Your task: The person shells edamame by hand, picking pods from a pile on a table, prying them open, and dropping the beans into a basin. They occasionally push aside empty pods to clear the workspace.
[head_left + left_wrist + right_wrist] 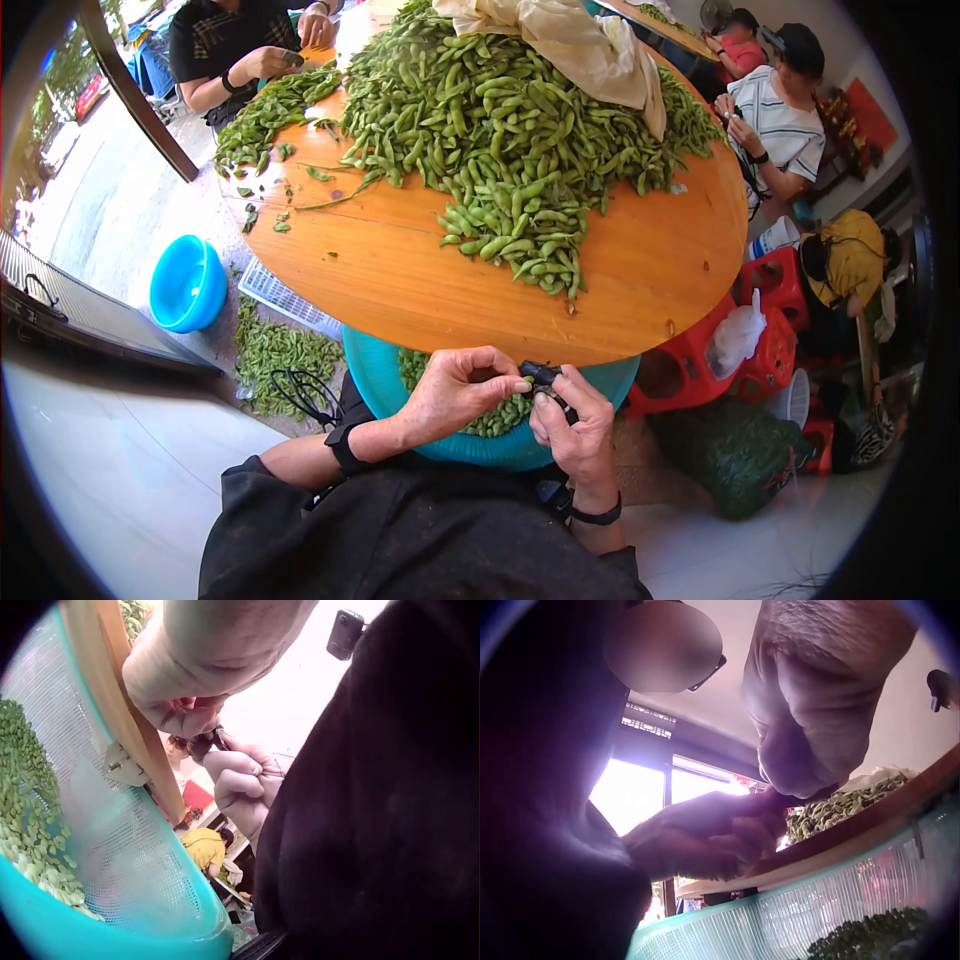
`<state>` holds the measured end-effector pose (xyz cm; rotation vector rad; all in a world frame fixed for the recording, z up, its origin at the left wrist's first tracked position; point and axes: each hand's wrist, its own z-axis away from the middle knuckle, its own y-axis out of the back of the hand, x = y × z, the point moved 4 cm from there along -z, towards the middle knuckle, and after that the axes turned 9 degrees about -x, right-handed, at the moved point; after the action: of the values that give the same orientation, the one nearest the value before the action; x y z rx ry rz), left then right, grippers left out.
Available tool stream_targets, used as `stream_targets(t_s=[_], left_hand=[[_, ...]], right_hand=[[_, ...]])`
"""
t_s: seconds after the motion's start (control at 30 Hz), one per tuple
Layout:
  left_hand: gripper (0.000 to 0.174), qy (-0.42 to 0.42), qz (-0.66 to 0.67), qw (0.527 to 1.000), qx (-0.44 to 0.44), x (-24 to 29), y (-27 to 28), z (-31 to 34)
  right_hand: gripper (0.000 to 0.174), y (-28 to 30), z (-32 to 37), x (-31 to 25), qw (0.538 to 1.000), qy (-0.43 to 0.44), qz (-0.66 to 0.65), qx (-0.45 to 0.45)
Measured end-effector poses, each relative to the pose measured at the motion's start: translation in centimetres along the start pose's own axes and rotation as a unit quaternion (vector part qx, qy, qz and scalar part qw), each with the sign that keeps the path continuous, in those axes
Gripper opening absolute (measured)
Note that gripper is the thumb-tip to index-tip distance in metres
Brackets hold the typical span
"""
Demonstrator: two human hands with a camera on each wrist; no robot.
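While the left hand and right hand meet above the teal basket, both pinch a small black piece.
It hangs just over the basket; it looks light, rigid and probably slick, so take it by its sides with fingertips only.

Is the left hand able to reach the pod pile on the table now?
Probably yes: bare table lies between its near edge and the pod pile, with nothing in the way. But the left hand and right hand both pinch a small black object below that edge.
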<state>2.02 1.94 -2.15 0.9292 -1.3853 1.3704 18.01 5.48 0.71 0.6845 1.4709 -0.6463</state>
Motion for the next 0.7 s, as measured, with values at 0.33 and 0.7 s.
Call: stream_targets(t_s=[0.33, 0.7], left_hand=[[0.014, 0.102, 0.144, 0.980, -0.092, -0.9, 0.1, 0.8], [0.015, -0.144, -0.593, 0.781, -0.128, 0.0, 1.6, 2.4]], right_hand=[[0.013, -0.2, 0.1, -1.1, 0.955, 0.170, 0.242, 0.014], [0.013, 3.1, 1.5, -1.1, 0.931, 0.095, 0.345, 0.079]])
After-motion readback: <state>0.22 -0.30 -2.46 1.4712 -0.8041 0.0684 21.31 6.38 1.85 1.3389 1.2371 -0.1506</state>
